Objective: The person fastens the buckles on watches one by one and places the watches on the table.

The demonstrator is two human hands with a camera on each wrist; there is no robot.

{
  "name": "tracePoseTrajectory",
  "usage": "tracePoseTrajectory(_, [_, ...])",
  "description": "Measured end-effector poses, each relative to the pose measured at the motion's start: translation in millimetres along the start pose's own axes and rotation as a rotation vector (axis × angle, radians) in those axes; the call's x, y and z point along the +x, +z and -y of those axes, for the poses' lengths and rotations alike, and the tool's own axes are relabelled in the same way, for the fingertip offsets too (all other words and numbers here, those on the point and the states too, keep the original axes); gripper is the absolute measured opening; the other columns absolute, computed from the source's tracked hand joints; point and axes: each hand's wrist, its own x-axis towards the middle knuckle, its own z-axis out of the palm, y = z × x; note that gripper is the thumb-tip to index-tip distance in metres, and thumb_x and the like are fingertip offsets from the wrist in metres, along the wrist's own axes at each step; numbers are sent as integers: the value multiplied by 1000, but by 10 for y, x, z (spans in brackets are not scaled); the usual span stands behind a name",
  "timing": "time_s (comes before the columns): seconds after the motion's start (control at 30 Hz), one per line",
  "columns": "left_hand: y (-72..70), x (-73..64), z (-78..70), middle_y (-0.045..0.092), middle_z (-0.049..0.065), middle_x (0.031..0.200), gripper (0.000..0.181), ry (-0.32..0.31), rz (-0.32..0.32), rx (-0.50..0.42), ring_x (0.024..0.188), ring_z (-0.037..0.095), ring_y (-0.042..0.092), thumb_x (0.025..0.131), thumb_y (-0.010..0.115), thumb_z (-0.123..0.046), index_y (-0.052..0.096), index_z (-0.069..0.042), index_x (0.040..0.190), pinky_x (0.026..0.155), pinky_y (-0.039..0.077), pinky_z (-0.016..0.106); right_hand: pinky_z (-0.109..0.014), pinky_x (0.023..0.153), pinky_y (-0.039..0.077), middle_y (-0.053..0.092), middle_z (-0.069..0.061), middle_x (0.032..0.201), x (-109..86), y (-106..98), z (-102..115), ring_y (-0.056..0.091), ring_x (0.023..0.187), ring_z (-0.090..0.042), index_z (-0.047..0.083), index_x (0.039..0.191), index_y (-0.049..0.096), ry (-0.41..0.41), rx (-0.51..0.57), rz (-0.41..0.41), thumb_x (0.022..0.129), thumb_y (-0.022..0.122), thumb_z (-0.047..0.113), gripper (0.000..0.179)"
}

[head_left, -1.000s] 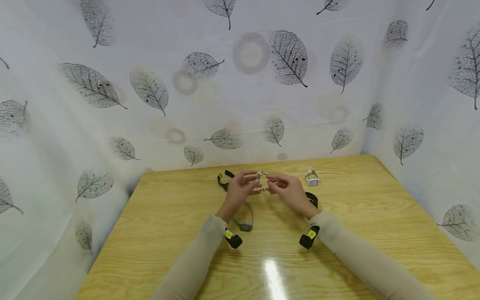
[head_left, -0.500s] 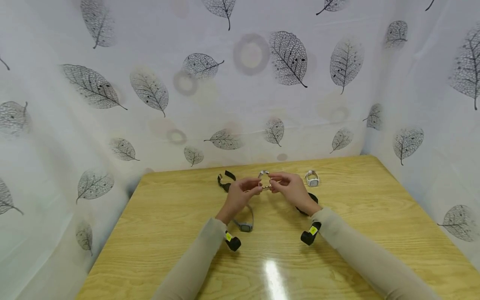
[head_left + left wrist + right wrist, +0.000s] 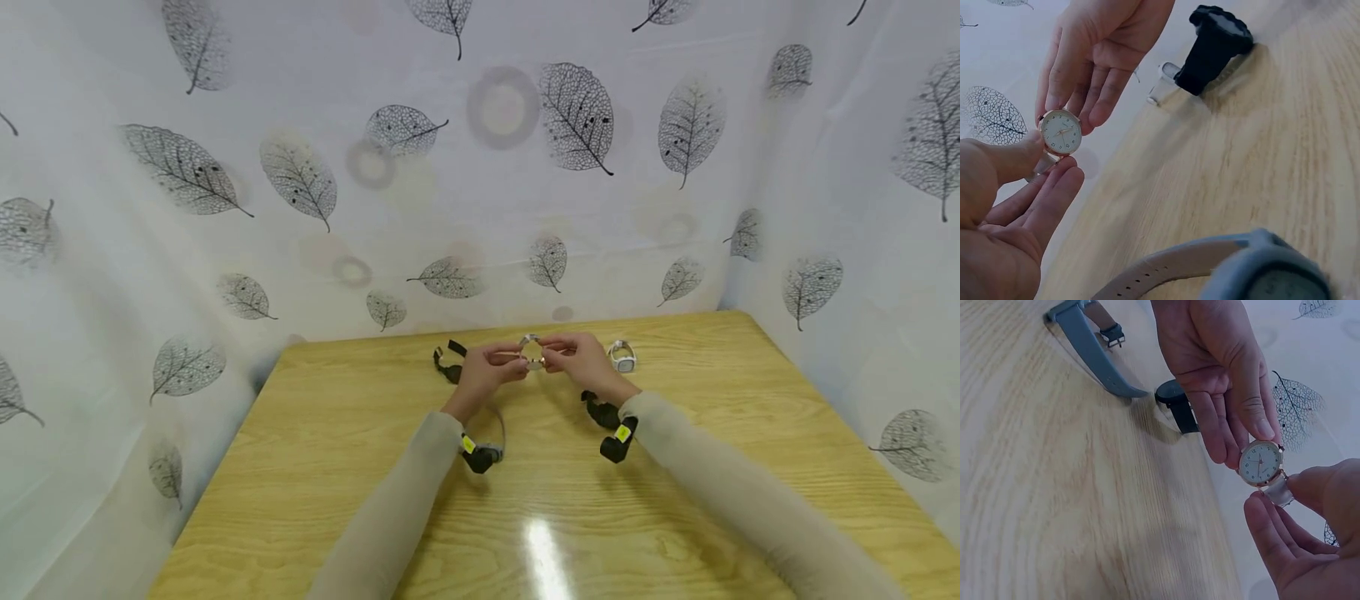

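A small wristwatch (image 3: 535, 364) with a pale round dial and gold-coloured case is held up between both hands. Its dial (image 3: 1060, 132) and numerals face the wrist cameras. My left hand (image 3: 483, 371) pinches it from the left side, thumb and fingers on the case edge and strap. From the right, my right hand (image 3: 588, 362) pinches the other side, its thumb at the case and a shiny pale strap (image 3: 1279, 491) between thumb and fingers. The strap rises in a loop behind the dial in the head view.
On the wooden table (image 3: 337, 467) lie a black watch (image 3: 447, 365) at back left, a white watch (image 3: 622, 363) at back right, and a chunky black watch (image 3: 602, 412) by the right wrist. A grey-blue watch (image 3: 1272, 269) lies under the left wrist. A leaf-print curtain (image 3: 480, 208) surrounds the table.
Both hands have shifted slightly farther away over the table, still holding the wristwatch. Its dial has turned into the head view. The left wrist now partly covers the grey-blue watch.
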Motion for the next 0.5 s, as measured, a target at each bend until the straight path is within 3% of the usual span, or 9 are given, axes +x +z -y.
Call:
tracePoseTrajectory(0.23, [5, 90, -29, 73, 21, 113, 41, -57, 16, 25, 110, 46, 68, 95, 73, -2, 63, 7, 134, 93, 58, 48, -51, 97, 56, 59, -24, 141, 66, -60, -6, 67, 113, -41, -1, 144, 57, 74, 1, 62, 103, 66, 18, 45])
tracePoseTrajectory(0.5, [-30, 190, 42, 72, 24, 114, 36, -82, 7, 41, 108, 47, 68, 95, 73, -1, 65, 9, 129, 91, 59, 46, -51, 97, 56, 59, -27, 138, 154, -69, -39, 67, 112, -42, -4, 142, 57, 116, -29, 76, 102, 66, 11, 43])
